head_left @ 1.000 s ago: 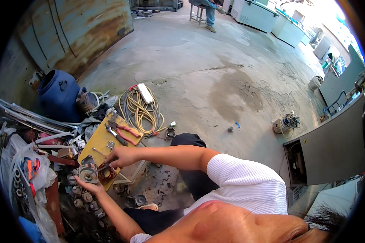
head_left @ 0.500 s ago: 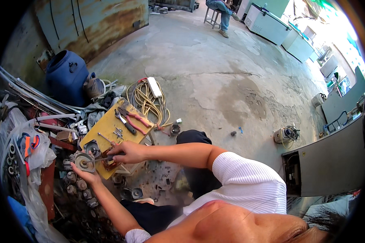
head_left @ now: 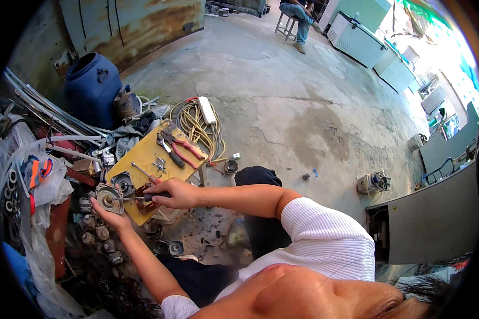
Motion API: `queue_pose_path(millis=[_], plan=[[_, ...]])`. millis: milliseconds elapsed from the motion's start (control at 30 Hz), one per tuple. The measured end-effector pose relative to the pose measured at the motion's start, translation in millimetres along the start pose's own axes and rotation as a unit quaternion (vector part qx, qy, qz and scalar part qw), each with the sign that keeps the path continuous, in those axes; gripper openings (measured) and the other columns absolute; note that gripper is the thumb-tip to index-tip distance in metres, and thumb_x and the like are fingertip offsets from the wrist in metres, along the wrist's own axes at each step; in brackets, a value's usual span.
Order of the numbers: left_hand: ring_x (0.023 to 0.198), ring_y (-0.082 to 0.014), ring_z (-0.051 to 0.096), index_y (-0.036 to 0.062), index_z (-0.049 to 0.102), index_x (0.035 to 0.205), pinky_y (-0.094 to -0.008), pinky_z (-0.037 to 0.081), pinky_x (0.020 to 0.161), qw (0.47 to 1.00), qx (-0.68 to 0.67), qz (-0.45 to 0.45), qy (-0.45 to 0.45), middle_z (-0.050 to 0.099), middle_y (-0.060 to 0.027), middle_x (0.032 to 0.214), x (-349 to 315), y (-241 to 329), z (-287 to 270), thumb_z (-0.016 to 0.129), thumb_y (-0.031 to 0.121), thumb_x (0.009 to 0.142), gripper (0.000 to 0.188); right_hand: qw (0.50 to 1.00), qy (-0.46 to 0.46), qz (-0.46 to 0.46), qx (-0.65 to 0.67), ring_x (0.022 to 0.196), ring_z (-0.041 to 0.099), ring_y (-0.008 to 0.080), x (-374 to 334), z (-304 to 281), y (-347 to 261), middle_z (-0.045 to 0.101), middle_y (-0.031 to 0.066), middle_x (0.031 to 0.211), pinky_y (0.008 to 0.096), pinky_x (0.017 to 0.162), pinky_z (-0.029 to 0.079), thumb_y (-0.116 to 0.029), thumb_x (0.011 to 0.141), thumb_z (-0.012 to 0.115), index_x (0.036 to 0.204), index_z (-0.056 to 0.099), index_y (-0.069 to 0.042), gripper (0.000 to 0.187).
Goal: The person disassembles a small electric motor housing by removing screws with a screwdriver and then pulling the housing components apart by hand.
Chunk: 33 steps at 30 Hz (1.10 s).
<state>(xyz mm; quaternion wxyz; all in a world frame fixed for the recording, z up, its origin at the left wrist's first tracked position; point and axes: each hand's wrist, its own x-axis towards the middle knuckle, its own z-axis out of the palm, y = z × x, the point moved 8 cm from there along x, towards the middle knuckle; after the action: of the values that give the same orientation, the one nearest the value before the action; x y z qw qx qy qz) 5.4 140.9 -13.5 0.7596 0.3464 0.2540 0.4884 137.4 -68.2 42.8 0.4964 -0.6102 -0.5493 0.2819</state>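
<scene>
My left hand point(head_left: 107, 213) holds a small grey motor end plate point(head_left: 110, 200) with a round hub, at the near left edge of a yellow board point(head_left: 143, 154). My right hand point(head_left: 174, 193) grips a screwdriver point(head_left: 138, 198) with a dark handle, and its shaft points left at the plate. A copper-wound motor part point(head_left: 142, 192) lies on the board just under the shaft. Red-handled pliers point(head_left: 182, 147), a second screwdriver point(head_left: 141, 173) and a few small screws point(head_left: 159, 164) lie further back on the board.
A blue barrel point(head_left: 92, 89) stands at the back left beside pipes and scrap. A coiled yellow hose with a white power strip point(head_left: 206, 110) lies behind the board. Several small motor parts point(head_left: 102, 234) litter the floor on the left. A person sits on a stool point(head_left: 297, 16) far back.
The view has shifted a little. My hands stay at the board's near edge, the right hand keeping the screwdriver against the plate held in the left hand.
</scene>
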Motion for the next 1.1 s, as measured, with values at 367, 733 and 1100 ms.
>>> queue_pose_path(millis=[367, 733, 1100], plan=[[0.111, -0.0362, 0.062, -0.0035, 0.055, 0.129, -0.0449, 0.052, 0.097, 1.000, -0.004, -0.013, 0.026, 0.062, -0.0189, 0.125, -6, -6, 17, 0.039, 0.049, 0.103, 0.061, 1.000, 0.004, 0.009, -0.016, 0.094, 0.071, 0.0279, -5, -10, -2, 0.072, 0.0192, 0.106, 0.0366, 0.084, 0.053, -0.019, 0.095, 0.061, 0.131, 0.062, -0.004, 0.039], [0.111, -0.0354, 0.060, -0.0030, 0.052, 0.130, -0.0462, 0.048, 0.101, 1.000, -0.016, -0.024, -0.003, 0.060, -0.0176, 0.124, -2, -21, 25, 0.041, 0.051, 0.102, 0.062, 1.000, 0.024, 0.004, -0.010, 0.102, 0.069, 0.0323, -12, -21, 0, 0.069, 0.0220, 0.113, 0.0373, 0.089, 0.052, -0.016, 0.093, 0.062, 0.130, 0.062, -0.004, 0.039], [0.110, -0.0335, 0.061, -0.0028, 0.053, 0.130, -0.0435, 0.050, 0.098, 1.000, -0.015, -0.025, -0.009, 0.061, -0.0172, 0.124, -2, -19, 24, 0.041, 0.051, 0.102, 0.062, 0.999, 0.028, 0.001, -0.024, 0.100, 0.069, 0.0318, -11, -19, -1, 0.070, 0.0219, 0.110, 0.0370, 0.088, 0.053, -0.018, 0.093, 0.063, 0.130, 0.063, -0.004, 0.039]])
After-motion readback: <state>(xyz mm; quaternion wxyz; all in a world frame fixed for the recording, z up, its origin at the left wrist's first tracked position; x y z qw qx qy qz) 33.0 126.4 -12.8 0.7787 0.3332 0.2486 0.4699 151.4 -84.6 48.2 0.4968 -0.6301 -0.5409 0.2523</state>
